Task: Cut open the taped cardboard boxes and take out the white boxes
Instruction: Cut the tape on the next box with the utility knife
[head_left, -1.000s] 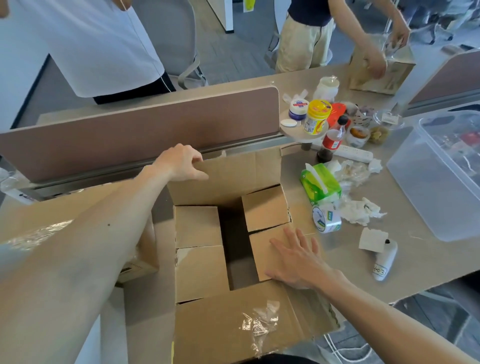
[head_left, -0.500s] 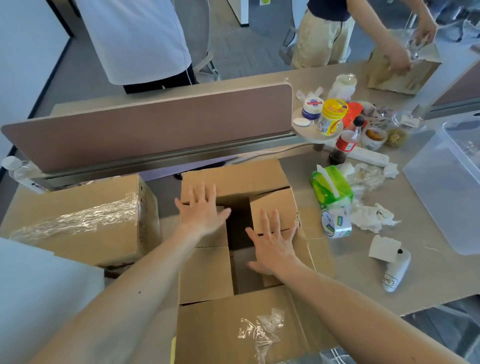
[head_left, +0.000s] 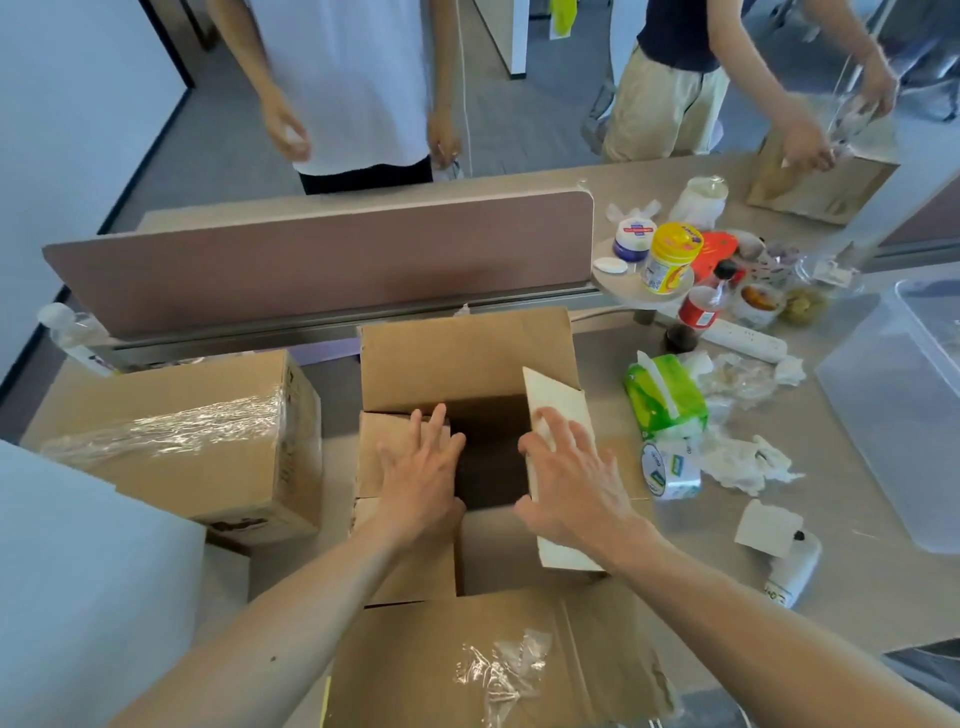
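An open cardboard box (head_left: 467, 358) stands in front of me with its far and near flaps folded out. My left hand (head_left: 421, 478) rests flat, fingers straight, on the left inner flap (head_left: 374, 447). My right hand (head_left: 571, 483) lies with spread fingers on the right inner flap (head_left: 550, 395), which is tilted up and shows its pale face. Between the hands is a dark gap, and what is inside is hidden. A second cardboard box (head_left: 182, 431), wrapped in clear tape, sits to the left. A large white box (head_left: 78, 571) fills the lower left corner.
Right of the box lie a tape roll (head_left: 667, 470), a green tissue pack (head_left: 665, 400), crumpled paper and a white hand tool (head_left: 795, 566). A clear plastic bin (head_left: 904, 415) stands at the far right. A brown divider (head_left: 311, 260) runs behind, with two people beyond it.
My left hand came off the far flap down onto the left inner flap. The right inner flap has swung up under my right hand, widening the gap.
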